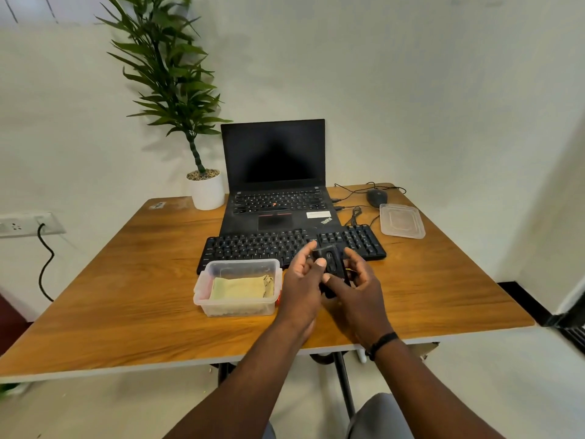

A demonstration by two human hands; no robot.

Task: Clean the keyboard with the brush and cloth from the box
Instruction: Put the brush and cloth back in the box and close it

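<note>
While both hands, left hand (300,280) and right hand (357,286), grip the black brush (332,264) above the keyboard (253,248), the cloth (240,288) lies in the box (202,280). Risk: a fumbled brush drops onto keys.

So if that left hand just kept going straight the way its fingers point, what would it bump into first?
Probably the black brush that the left hand already grips together with the right hand. Past that lies the black keyboard, though depth is hard to judge from this one view.
</note>
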